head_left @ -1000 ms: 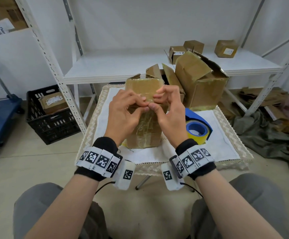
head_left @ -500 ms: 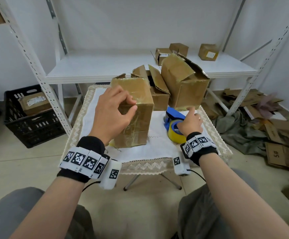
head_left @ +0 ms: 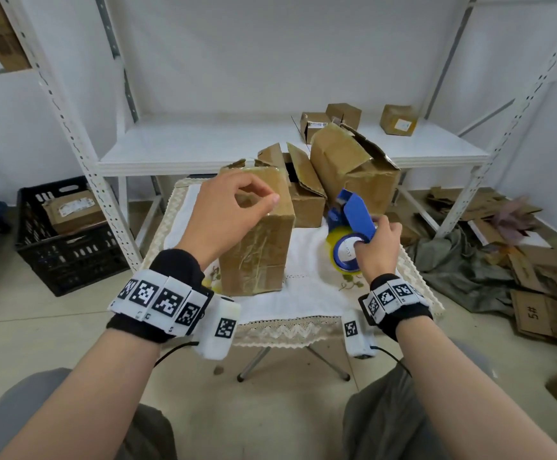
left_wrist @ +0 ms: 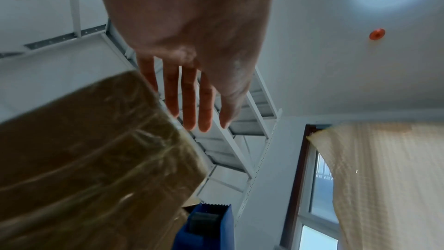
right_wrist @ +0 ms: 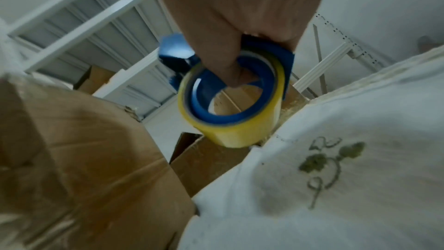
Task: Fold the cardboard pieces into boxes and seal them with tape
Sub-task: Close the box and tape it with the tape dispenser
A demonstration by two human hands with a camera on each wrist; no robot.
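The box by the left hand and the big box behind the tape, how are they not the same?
The near box stands upright with its top closed; the big box leans, flaps open and torn. The near box is narrower and glossy with tape; the big box is wider. Both are brown cardboard on the white cloth.

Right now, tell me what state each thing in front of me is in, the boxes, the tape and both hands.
Front box: upright, top closed.
Large box: tilted, top flaps open.
Middle box: flaps open.
Tape dispenser: lifted off the cloth.
Right hand: grips the tape dispenser.
Left hand: fingers relaxed, above the front box, holds nothing.
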